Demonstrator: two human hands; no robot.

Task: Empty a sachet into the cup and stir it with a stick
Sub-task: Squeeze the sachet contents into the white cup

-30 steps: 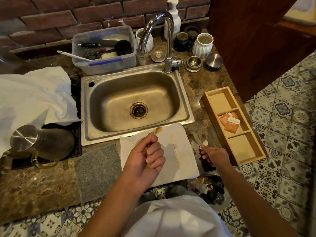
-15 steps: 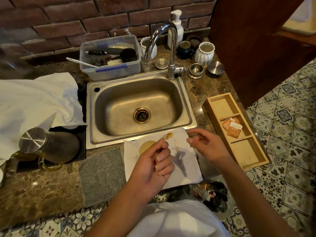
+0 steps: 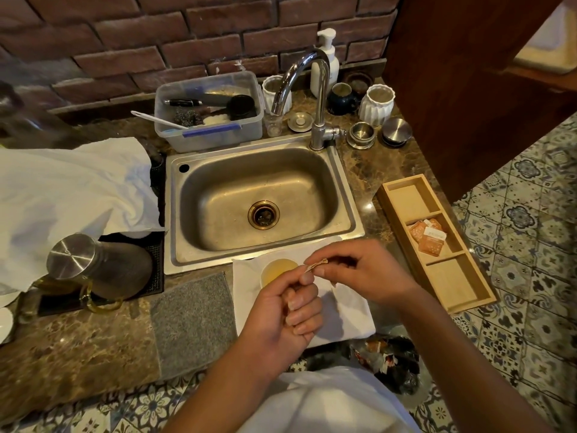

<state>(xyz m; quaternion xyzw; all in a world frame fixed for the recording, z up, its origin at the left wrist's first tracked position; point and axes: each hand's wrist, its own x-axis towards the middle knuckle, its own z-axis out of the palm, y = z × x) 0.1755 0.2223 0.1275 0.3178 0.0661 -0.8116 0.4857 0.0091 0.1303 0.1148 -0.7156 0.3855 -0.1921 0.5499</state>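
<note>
Sachet pinched between 2 hands – left fingers, right fingers (above cup).

cup: near side hidden by left hand | sachet: mostly hidden by fingers

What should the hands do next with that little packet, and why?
Probably tear it open. Both the left hand and the right hand pinch the sachet just beside the cup, which holds pale liquid, and no powder is seen falling.
</note>
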